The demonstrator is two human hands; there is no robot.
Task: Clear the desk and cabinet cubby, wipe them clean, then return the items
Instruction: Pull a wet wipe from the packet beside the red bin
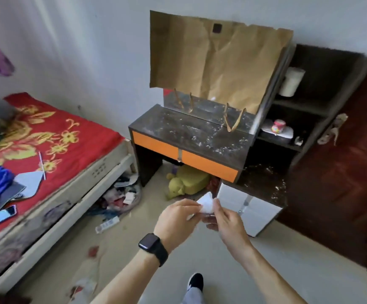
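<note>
Both my hands hold a small white tissue (206, 204) in front of me, above the floor and short of the desk. My left hand (178, 218), with a black watch on the wrist, pinches its left edge. My right hand (226, 218) pinches its right edge. The dark desk top (191, 130) with orange drawer fronts is dusty and speckled white. The dark cabinet cubby (305, 119) to its right holds a white roll (291, 82) on the upper shelf, and a small colourful jar (278, 126) on a white box lower down.
Brown paper (217, 58) covers the mirror behind the desk. A white drawer unit (246, 207) stands under the low dusty shelf. A yellow plush toy (187, 181) lies under the desk. A red-covered bed (46, 141) with loose items is at left; clutter litters the floor.
</note>
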